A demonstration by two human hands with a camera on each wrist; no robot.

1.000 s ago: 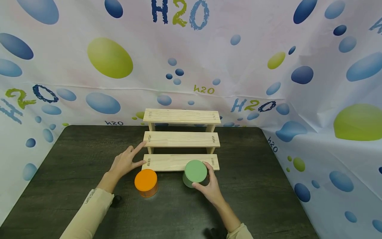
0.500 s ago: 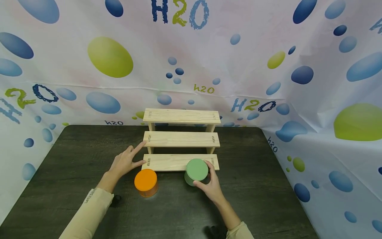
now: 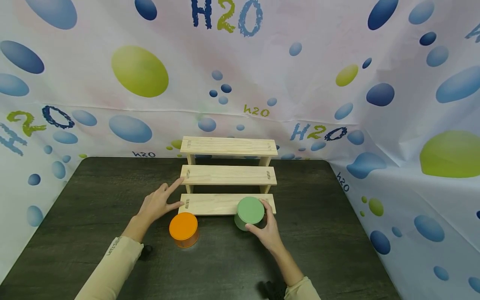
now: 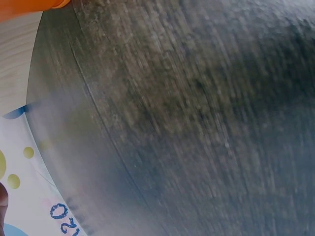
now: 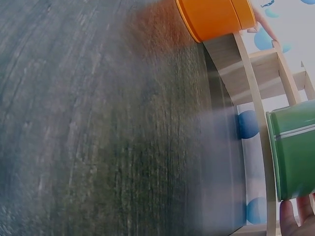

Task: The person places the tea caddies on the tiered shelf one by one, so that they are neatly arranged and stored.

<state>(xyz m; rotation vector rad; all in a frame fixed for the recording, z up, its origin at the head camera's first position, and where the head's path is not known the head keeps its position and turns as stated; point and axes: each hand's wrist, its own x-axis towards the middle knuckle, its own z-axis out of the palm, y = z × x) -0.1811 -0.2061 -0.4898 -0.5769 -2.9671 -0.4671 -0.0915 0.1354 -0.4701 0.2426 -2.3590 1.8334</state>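
A pale wooden three-step shelf [image 3: 210, 204] stands at the far middle of the table. My left hand [image 3: 157, 202] touches its left side, index finger at the middle step and thumb at the lowest, fingers extended. In my right hand [image 3: 268, 231] is a round green tin [image 3: 250, 210], gripped between thumb and fingers on its right side. In the head view the tin overlaps the front of the lowest step. The right wrist view shows the green tin [image 5: 298, 147] clear of the tabletop, with fingertips [image 5: 288, 216] at its side. A round orange tin [image 3: 183, 228] stands before the shelf's left end.
The dark wood-grain table [image 3: 318, 250] extends to both sides of the shelf. Behind it and along the sides hangs a white curtain [image 3: 262, 62] with blue and green spots. A small black object [image 3: 146, 251] shows beside the left sleeve.
My right hand has carried the green tin slightly to the right and away from me, towards the lowest step. The left hand and the orange tin have stayed in place.
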